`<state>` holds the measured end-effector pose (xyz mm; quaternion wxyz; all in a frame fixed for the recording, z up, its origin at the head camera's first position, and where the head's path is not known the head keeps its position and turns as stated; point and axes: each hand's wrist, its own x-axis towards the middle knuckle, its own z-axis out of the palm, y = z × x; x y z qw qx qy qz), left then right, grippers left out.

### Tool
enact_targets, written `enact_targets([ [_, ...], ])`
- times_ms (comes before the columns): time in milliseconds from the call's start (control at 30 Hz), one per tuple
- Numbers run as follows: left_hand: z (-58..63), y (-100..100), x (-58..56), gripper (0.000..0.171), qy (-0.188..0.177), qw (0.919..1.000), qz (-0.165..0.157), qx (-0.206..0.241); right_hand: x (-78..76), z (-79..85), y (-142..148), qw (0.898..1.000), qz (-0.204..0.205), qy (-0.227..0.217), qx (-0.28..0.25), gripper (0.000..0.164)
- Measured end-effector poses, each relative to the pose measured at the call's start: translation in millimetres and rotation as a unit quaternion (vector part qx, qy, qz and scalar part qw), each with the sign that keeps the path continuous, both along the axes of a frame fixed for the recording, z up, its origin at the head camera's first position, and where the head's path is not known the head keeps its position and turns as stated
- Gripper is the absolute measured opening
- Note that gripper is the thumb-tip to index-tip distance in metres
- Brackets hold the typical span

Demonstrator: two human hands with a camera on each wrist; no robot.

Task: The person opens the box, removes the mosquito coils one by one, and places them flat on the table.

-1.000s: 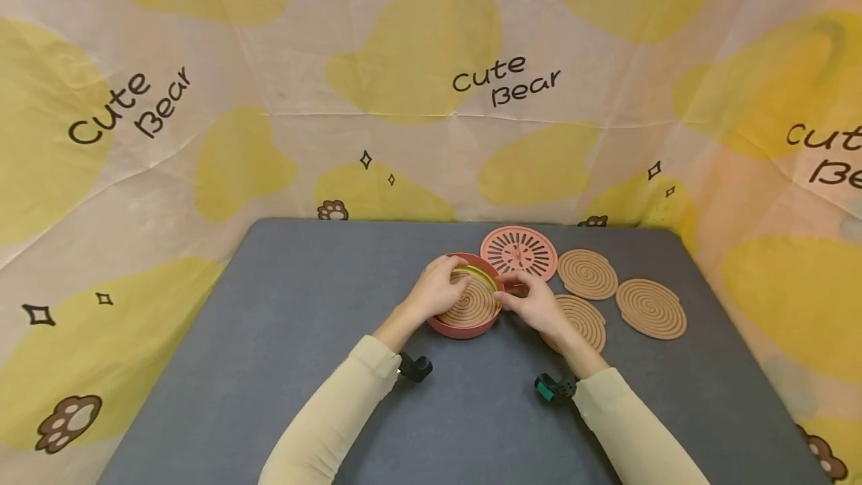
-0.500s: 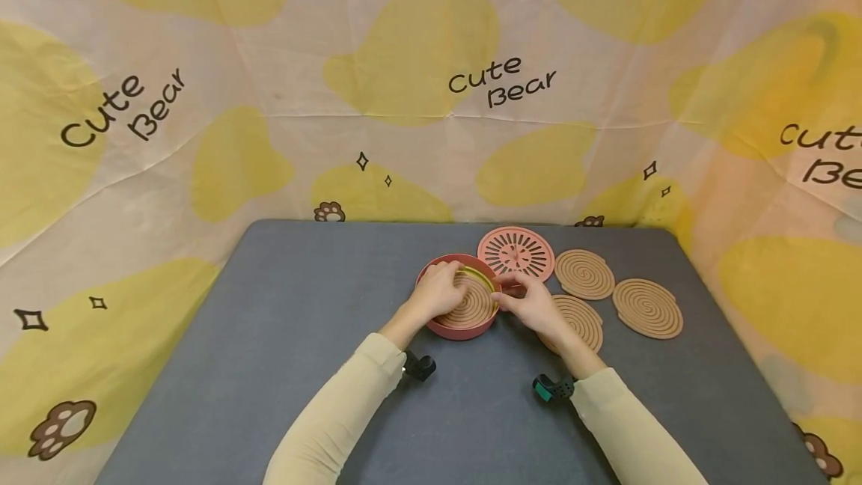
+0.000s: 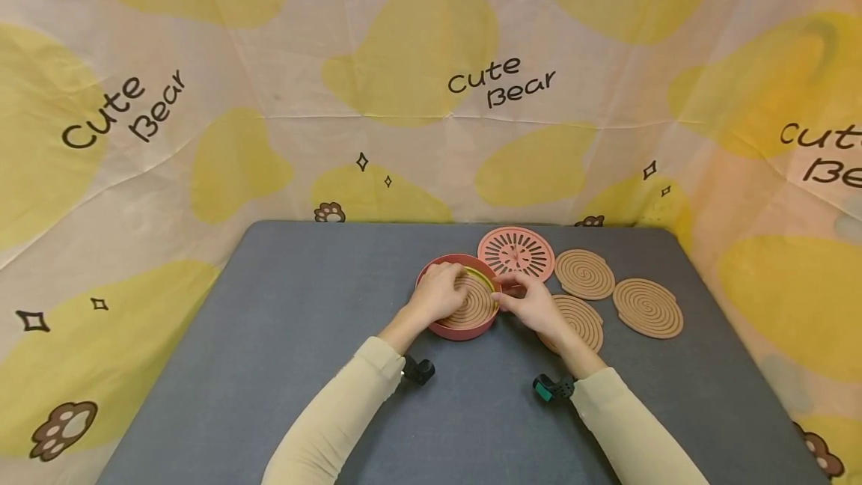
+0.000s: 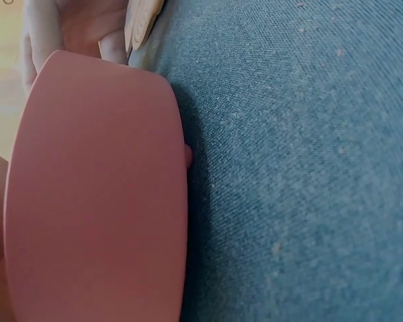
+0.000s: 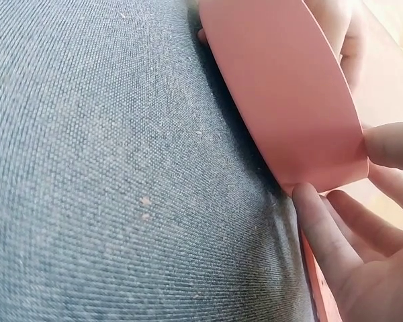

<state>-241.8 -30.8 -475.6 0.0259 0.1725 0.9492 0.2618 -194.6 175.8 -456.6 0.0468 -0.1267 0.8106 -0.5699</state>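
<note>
A round reddish-pink mosquito coil holder [image 3: 461, 334] stands on the table in the head view. In it lies a tan mosquito coil [image 3: 477, 307], with a yellow band [image 3: 481, 275] along the far inner wall. My left hand [image 3: 439, 292] reaches over the near-left side, its fingers bent down inside over the coil; their tips are hidden. On the right, my right hand [image 3: 535, 307] holds the holder's wall. In the right wrist view its thumb [image 5: 393, 145] is at the rim and a fingertip [image 5: 305, 194] touches low on the outside. The left wrist view shows mostly the holder's outer wall [image 4: 101, 188].
Behind the holder lies a pink slotted lid [image 3: 516, 251]. To the right are three more mosquito coils, one at the back [image 3: 584, 274], one farthest right [image 3: 649, 308] and one partly under the right forearm [image 3: 584, 322]. A printed cloth [image 3: 404, 141] hangs behind the grey table [image 3: 323, 275].
Over the last second my left hand has moved slightly to the right and deeper over the coil, its fingers more bent. My right hand stays at the holder's wall.
</note>
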Motion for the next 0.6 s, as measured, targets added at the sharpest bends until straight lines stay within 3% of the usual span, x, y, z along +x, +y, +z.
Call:
enact_targets([
  [267, -2.9, -7.4, -3.0, 0.032, 0.053, 0.9951, -0.015, 0.083, 1.7, 4.1, -0.6, 1.000, -0.011, -0.012, -0.001, 0.036],
  [433, -4.2, -11.3, -5.2, 0.033, 0.044, 0.9901, -0.026, 0.130, 1.0, 2.4, -0.7, 1.000, -0.011, -0.012, 0.003, 0.036],
  [600, -3.8, -15.2, -7.4, 0.021, 0.035, 0.9855, -0.022, 0.164, 0.8, 0.9, -0.8, 1.000, -0.011, -0.022, -0.002, 0.037],
])
